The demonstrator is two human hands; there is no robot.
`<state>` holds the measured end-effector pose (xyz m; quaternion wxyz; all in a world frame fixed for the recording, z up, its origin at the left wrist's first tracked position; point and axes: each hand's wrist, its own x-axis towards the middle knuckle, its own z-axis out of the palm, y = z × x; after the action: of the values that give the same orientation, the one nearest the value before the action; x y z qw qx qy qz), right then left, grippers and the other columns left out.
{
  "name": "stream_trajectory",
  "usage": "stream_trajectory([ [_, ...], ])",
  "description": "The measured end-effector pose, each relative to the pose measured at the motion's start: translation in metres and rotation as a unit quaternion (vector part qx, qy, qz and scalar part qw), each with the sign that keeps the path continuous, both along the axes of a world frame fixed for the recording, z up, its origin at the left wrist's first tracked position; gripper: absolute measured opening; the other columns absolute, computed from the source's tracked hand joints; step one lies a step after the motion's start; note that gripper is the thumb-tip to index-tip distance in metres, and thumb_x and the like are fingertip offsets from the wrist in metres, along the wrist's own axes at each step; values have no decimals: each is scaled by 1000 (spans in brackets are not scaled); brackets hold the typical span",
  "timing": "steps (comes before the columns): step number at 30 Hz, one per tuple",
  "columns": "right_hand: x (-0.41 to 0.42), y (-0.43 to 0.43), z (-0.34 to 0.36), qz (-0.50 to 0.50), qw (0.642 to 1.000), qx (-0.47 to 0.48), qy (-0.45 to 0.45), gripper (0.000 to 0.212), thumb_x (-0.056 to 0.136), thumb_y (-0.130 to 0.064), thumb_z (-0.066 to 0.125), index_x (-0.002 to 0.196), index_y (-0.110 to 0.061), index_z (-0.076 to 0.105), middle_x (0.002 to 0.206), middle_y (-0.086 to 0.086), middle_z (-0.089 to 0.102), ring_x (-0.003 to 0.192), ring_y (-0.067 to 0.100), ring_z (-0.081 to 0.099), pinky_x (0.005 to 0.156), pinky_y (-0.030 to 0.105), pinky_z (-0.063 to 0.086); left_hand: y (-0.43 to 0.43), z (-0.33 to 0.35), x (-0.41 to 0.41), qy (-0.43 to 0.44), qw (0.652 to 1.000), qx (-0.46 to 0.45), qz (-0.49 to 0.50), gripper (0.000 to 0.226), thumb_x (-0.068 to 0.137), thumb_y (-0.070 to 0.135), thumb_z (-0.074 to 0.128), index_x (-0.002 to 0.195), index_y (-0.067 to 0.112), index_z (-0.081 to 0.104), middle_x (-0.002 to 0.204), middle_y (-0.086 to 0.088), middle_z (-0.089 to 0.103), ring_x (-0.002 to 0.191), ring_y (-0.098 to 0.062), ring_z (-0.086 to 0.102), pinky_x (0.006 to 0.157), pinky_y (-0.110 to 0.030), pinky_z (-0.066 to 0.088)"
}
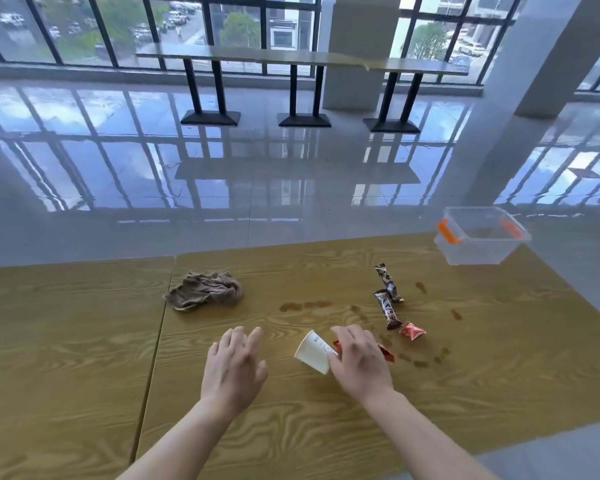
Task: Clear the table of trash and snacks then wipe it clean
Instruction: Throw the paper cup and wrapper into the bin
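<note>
On the near half of the wooden table (326, 427), just right of centre, I have my right hand (359, 358) curled over a white paper cup (313, 351) that lies on its side, base pointing left and slightly away from me; the fingers (343, 336) wrap its mouth end, so I count the cup as gripped. A red wrapper (386, 353) pokes out from under that same hand on its right side, and a sliver of red shows by the fingers too; I cannot tell whether the hand holds it or merely covers it. My left hand (234, 365) hovers just left of the cup, palm down, fingers loosely spread, holding nothing. Farther out and to the right lie two dark brown snack bars (388, 296), end to end and touching, with a small red crumpled packet (412, 330) just near of them. Brown spill marks (305, 305) streak the wood between the bars and the cloth, with more spots on the right of the snacks. A crumpled brown cloth (205, 289) sits left of centre, well apart from both hands. At the far right corner stands a clear plastic bin (478, 252) with orange handles.
</note>
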<state>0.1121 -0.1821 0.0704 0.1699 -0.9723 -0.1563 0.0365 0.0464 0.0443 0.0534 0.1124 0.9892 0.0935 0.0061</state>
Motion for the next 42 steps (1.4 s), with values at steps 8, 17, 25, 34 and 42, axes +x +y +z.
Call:
stream_trajectory([
  [8,33,43,-35,60,994,-48,83,45,92,-26,56,135,-22,45,130,4,48,116,26,43,100,30,39,17,-38,23,85,994,-22,66,62,90,45,49,146,27,30,149,-6,34,140,-26,27,104,-41,38],
  [17,54,63,-61,100,983,-101,112,68,93,-28,55,151,-26,20,150,12,25,128,31,34,113,36,29,23,-68,60,156,978,-32,133,74,89,55,53,149,26,21,148,-16,33,129,-33,38,96,-41,48],
  [25,63,60,-67,99,987,-51,113,53,91,-15,53,141,-20,36,134,11,42,113,27,42,101,34,40,22,-74,67,161,978,-22,134,56,83,23,57,136,24,39,119,-9,43,105,-27,46,79,-35,51],
  [34,67,54,-45,78,996,7,49,52,90,-19,58,139,-17,42,129,9,49,113,27,46,95,31,42,0,-44,73,57,994,-53,73,55,86,19,56,139,21,40,135,-13,39,106,-29,49,81,-36,50],
  [42,52,15,-9,1,999,37,-12,34,85,-22,67,116,-12,55,121,7,51,112,26,51,94,32,45,-55,0,85,-34,993,-109,-38,42,94,25,51,134,16,45,132,-13,42,106,-32,51,84,-42,49],
])
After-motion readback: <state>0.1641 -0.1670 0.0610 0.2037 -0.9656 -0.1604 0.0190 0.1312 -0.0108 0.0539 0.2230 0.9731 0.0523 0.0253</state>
